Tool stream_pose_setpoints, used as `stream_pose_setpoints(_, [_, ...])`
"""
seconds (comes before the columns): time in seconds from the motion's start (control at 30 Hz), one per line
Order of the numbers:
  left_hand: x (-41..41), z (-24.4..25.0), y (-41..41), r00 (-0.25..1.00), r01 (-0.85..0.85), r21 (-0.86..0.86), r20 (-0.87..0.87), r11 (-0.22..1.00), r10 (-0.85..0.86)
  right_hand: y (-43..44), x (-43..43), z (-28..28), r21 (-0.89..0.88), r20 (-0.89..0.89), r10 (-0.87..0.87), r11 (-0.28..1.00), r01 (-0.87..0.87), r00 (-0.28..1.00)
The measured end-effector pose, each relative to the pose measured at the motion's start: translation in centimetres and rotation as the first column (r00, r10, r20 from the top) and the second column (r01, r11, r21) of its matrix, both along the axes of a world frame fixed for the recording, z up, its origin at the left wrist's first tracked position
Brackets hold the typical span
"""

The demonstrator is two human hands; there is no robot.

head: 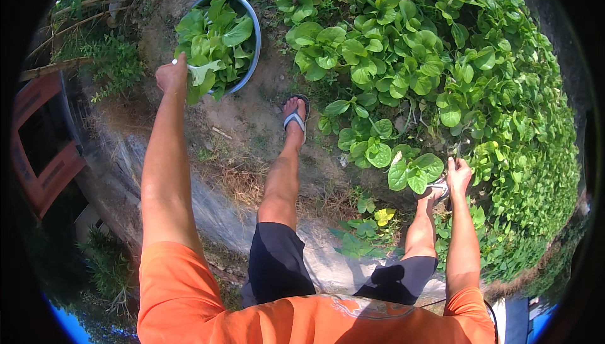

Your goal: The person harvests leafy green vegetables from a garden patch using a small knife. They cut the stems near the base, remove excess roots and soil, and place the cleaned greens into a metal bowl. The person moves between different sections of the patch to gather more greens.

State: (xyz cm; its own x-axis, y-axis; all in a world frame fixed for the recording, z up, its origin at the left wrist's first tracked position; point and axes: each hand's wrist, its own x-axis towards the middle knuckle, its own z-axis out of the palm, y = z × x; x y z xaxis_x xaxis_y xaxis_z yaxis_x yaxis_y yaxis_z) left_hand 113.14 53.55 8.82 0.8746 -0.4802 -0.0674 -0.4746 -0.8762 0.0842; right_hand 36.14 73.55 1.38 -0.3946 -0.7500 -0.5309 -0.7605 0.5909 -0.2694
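My left hand (pixel 173 75) is closed around the pale stem end of a leafy green (pixel 203 73) at the near left rim of a round metal basin (pixel 258 36). Cut leafy greens (pixel 220 34) fill much of the basin, which sits on bare soil. Over at the right, my right hand (pixel 459 177) is low among the growing greens, its fingers drawn together by a thin greyish piece. Whether that piece is a stem or a blade, and whether the hand grips it, I cannot tell. A broad-leaved green plant (pixel 417 172) spreads just left of this hand.
A dense bed of leafy greens (pixel 401 55) covers the right side. My sandalled feet stand apart, one on soil (pixel 294 114), the other beside the plants (pixel 437 190). Dry grass (pixel 331 199) borders a pale ledge (pixel 331 244). Thin poles and a reddish frame (pixel 52 173) are at the left.
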Motion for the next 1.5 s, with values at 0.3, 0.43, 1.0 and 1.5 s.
stream_pose_setpoints(0.3, [0.1, -2.0, -4.5, 0.988, 0.144, -0.088, 0.075, 0.986, -0.138, -3.3, 10.0, 5.2, -0.008, 0.195, 0.046, 0.999, -0.045, 0.980])
stream_pose_setpoints(0.43, [-3.9, -2.9, -0.1, 0.992, -0.017, -0.398, -0.122, 0.917, -0.035, -3.5, 13.4, 8.9, 0.064, 0.164, 0.025, 0.997, -0.036, 0.986])
stream_pose_setpoints(1.0, [-4.1, -20.9, 13.8, -0.240, -0.868, 0.315, -0.943, 0.384, 0.230, -13.5, 30.4, 17.1, 0.297, 0.488, -0.313, 0.937, 0.182, 0.815])
stream_pose_setpoints(1.5, [-2.1, -25.7, 15.7, 0.042, -0.993, -0.063, -0.978, 0.096, -0.203, -3.9, 20.2, 10.4, 0.338, 0.336, -0.272, 0.928, 0.154, 0.902])
